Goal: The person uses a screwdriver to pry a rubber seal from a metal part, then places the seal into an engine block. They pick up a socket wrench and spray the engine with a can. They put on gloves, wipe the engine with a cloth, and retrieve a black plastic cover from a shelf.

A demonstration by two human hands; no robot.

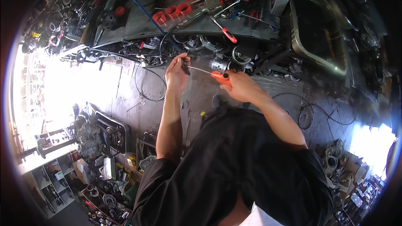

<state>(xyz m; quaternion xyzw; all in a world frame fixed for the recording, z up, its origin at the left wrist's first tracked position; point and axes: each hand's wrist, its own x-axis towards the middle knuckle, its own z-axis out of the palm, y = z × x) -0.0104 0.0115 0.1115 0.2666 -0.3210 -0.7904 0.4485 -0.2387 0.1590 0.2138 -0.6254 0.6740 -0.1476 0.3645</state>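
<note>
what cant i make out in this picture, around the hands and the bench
All in the head view:
- small dark piece: full shape, partly covered by the left hand
- orange-handled tool: handle's rear, covered by the right hand; tip, too small
- blue rod: upper end, cut off by top edge
- pale-rimmed tray: inside, lost in shadow

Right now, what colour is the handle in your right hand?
The handle in the right hand is orange with some black, seen in the head view.
</note>
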